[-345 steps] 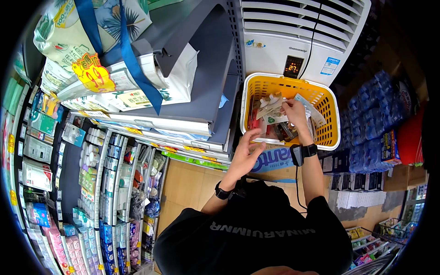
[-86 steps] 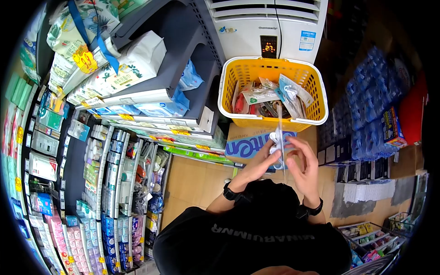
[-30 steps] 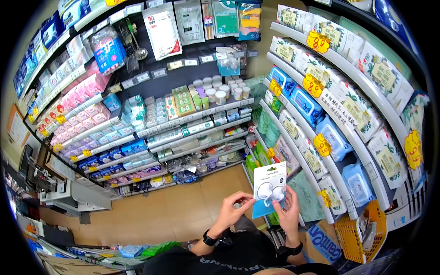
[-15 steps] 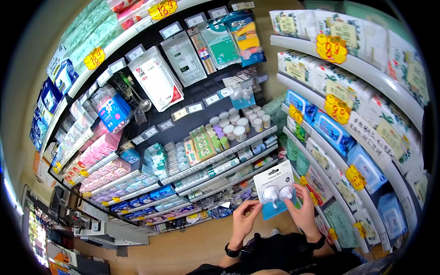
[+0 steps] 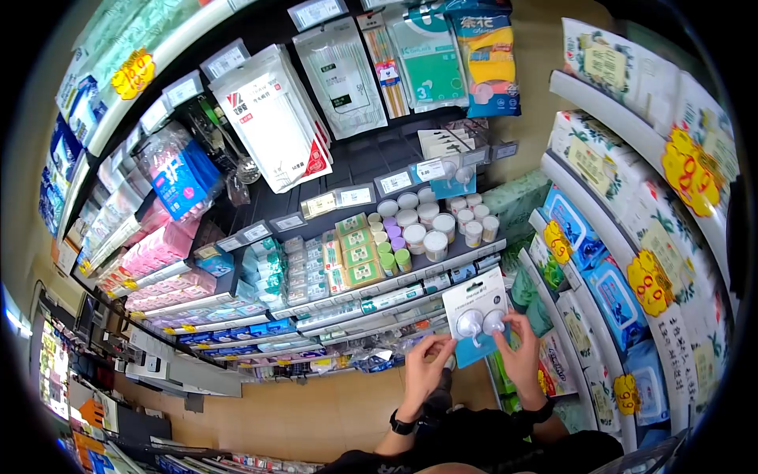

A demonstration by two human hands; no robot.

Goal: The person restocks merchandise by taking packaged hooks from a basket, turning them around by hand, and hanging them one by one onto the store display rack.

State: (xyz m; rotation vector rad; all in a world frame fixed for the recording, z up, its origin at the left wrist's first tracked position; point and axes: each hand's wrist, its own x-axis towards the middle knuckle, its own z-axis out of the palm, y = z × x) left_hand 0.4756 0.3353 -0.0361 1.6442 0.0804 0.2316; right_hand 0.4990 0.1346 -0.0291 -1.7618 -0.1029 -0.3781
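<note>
A carded pack of suction-cup hooks (image 5: 476,302) is held up in front of my body. Its card is white above and blue below, with two clear round cups side by side. My left hand (image 5: 425,370) pinches the card's lower left edge between thumb and fingers. On the opposite edge, my right hand (image 5: 521,357) grips it, the thumb close to the right cup. The fingertips behind the card are hidden. Similar hook packs (image 5: 454,180) hang from the rack ahead, above and slightly left of the held one.
Ahead, a shelf holds small round tubs (image 5: 435,246) and boxed goods (image 5: 361,265). Above them hang white packets (image 5: 272,118) and green packs (image 5: 427,59). Shelves of wipes (image 5: 616,304) and tissue packs rise close on my right. Tan floor (image 5: 316,411) lies below.
My view has moved closer to the rack and turned somewhat, so the hanging packs look larger and the right shelves sit farther right. Both hands keep hold of the hook pack.
</note>
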